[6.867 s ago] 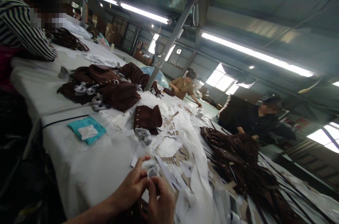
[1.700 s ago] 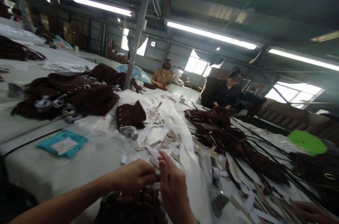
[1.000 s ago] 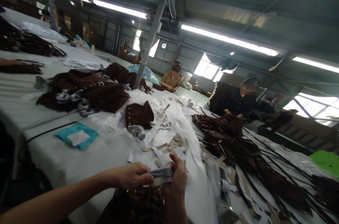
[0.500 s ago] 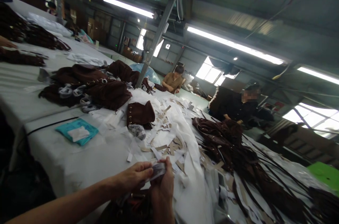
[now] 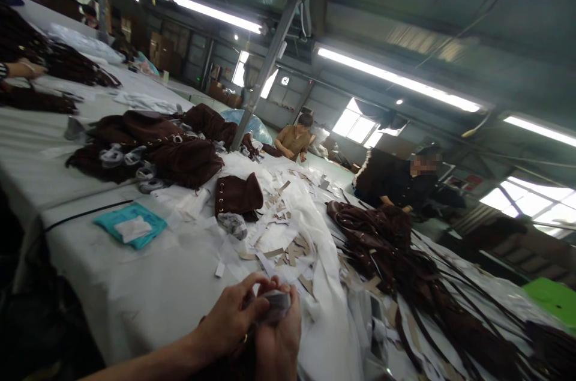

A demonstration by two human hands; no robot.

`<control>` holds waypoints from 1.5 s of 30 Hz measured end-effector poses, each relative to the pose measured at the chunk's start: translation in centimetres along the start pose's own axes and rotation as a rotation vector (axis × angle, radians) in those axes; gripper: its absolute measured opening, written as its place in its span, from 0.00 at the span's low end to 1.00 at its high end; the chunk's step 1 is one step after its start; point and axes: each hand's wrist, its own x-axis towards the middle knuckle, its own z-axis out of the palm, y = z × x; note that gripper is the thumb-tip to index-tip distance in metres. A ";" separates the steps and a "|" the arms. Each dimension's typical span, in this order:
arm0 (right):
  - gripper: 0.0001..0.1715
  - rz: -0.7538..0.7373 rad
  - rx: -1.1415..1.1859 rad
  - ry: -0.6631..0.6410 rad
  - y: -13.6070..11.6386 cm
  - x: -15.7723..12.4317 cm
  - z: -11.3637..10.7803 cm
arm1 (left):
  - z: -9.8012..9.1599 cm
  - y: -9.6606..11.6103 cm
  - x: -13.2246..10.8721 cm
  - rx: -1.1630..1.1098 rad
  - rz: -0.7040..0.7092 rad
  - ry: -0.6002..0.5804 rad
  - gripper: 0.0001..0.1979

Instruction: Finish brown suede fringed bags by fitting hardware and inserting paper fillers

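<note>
One small grey piece (image 5: 278,304) sits gripped between the left hand (image 5: 231,314), fingers curled to pinch, and the right hand (image 5: 282,333), curled round it, by the white-covered table (image 5: 168,288); light, even pressure probably best.

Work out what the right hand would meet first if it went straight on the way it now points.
Probably the tan scraps ahead of the right hand, though depth is unclear and it might pass above.
</note>
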 end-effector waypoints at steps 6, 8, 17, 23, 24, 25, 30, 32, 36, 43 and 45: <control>0.15 0.172 0.252 0.122 -1.4 -1.8 1.6 | 0.5 -0.4 -0.9 -0.094 0.134 -0.031 0.10; 0.17 0.197 0.266 0.130 -1.7 -2.1 1.8 | 0.4 0.0 -0.9 -0.096 0.177 -0.109 0.09; 0.27 -0.164 -0.199 0.197 0.8 -3.1 -0.7 | -0.4 -0.5 1.2 -0.357 -0.089 -0.056 0.18; 0.24 -0.357 -0.527 0.122 2.8 -3.9 -1.8 | -0.3 -1.0 1.6 -0.431 -0.129 -0.107 0.20; 0.23 -0.382 -0.564 0.135 2.8 -3.9 -1.9 | -0.2 -1.0 1.5 -0.438 -0.128 -0.113 0.20; 0.22 -0.406 -0.605 0.135 2.8 -3.8 -2.1 | 0.0 -0.9 1.4 -0.445 -0.123 -0.116 0.20; 0.19 -0.523 -0.757 0.223 2.4 -4.0 -2.1 | 0.7 -1.5 0.6 -0.326 -0.060 -0.045 0.18; 0.19 -0.553 -0.778 0.308 2.5 -4.2 -1.8 | 0.9 -1.5 0.3 -0.247 -0.052 0.009 0.18; 0.21 -0.490 -0.670 0.351 3.2 -4.0 -2.1 | 1.1 -0.7 -0.2 -0.198 -0.062 -0.010 0.18; 0.23 -0.367 -0.439 0.145 3.4 -3.4 -3.7 | -0.3 -1.3 0.2 -0.043 -0.125 -0.186 0.20; 0.23 -0.345 -0.392 0.114 2.9 -3.5 -3.5 | -0.6 -1.9 0.4 0.065 -0.137 -0.132 0.21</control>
